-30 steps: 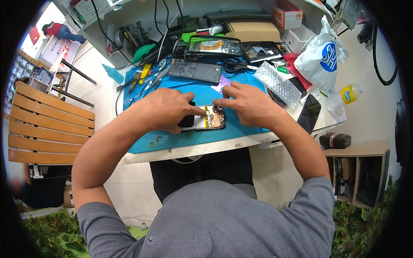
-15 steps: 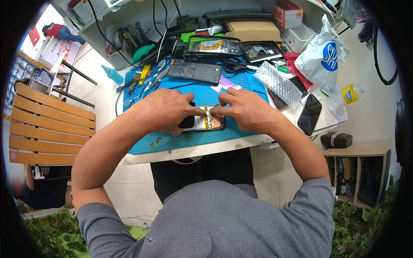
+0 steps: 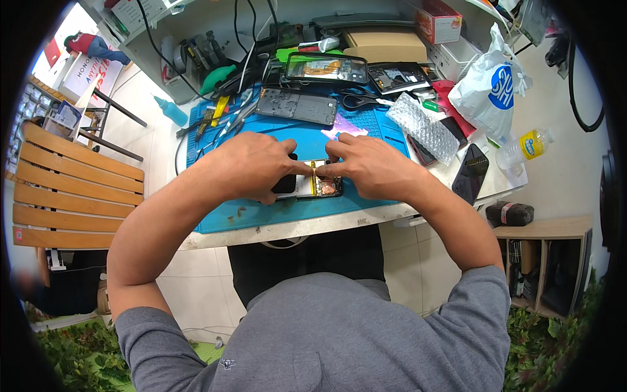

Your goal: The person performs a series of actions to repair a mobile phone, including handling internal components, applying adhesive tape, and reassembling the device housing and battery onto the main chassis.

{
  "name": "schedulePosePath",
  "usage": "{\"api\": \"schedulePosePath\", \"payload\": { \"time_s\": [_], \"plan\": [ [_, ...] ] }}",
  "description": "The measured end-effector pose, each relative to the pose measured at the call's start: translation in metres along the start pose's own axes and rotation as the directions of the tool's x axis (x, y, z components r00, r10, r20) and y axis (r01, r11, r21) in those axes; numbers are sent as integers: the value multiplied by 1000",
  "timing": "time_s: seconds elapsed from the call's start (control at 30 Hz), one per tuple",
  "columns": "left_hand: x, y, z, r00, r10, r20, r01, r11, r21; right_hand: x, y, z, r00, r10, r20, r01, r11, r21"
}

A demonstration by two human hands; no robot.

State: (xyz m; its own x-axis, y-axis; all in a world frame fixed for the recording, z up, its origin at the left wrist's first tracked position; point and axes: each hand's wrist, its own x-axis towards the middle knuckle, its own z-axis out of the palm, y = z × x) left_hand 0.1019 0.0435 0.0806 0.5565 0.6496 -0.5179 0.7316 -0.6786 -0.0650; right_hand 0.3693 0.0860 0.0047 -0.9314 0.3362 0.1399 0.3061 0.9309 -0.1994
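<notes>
With the phone (image 3: 328,185) as the centre of the dial and twelve pointing away from the person, the phone lies flat on the blue mat (image 3: 261,217), close to the table's near edge. Its insides are bared at the right end: a yellow strip, a dark board and a coppery patch.

The left hand (image 3: 251,164) sits at ten o'clock, index finger stretched onto the phone's middle, thumb well apart from it near the lower edge. A black piece (image 3: 285,184) shows between the two; I cannot tell whether they grip it. The right hand (image 3: 375,166) comes in from between two and three, index finger pointed at the board, the others bent. Its thumb is hidden, so I cannot tell if it has hold of anything. The index tips are close together, perhaps touching, though they are too small here to be sure.

Between eleven and twelve lies a grey cover (image 3: 296,106); beyond it, at twelve, a black frame (image 3: 326,69). Scissors (image 3: 356,102) lie between twelve and one. Bubble wrap (image 3: 423,127) is at two, with a white bag (image 3: 480,98) farther out. A dark phone (image 3: 470,173) rests at three. A yellow cutter (image 3: 220,111) lies at ten, a teal bottle (image 3: 171,112) past it.
</notes>
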Motion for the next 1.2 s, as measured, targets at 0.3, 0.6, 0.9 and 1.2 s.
{"api": "schedulePosePath", "payload": {
  "time_s": [0.3, 0.6, 0.9, 1.2],
  "plan": [
    [0, 1, -4, 1000, -6, 14, 6, 1000, -13, 3, 6, -4, 998, 26, 53, -30, 997, 68],
    [0, 0, -4, 1000, 2, 10, -2, 1000, -13, 5, 8, -9, 993, 9, 122, -15, 999, 51],
    [-2, -2, 3, 999, 18, -34, -18, 1000, -13, 7, 7, -14, 999, 20, -32, -19, 1000, 12],
    [-5, 0, 2, 999, 17, -30, -18, 1000, -13, -5, 6, -6, 992, 37, -119, -43, 998, -47]
  ]
}}
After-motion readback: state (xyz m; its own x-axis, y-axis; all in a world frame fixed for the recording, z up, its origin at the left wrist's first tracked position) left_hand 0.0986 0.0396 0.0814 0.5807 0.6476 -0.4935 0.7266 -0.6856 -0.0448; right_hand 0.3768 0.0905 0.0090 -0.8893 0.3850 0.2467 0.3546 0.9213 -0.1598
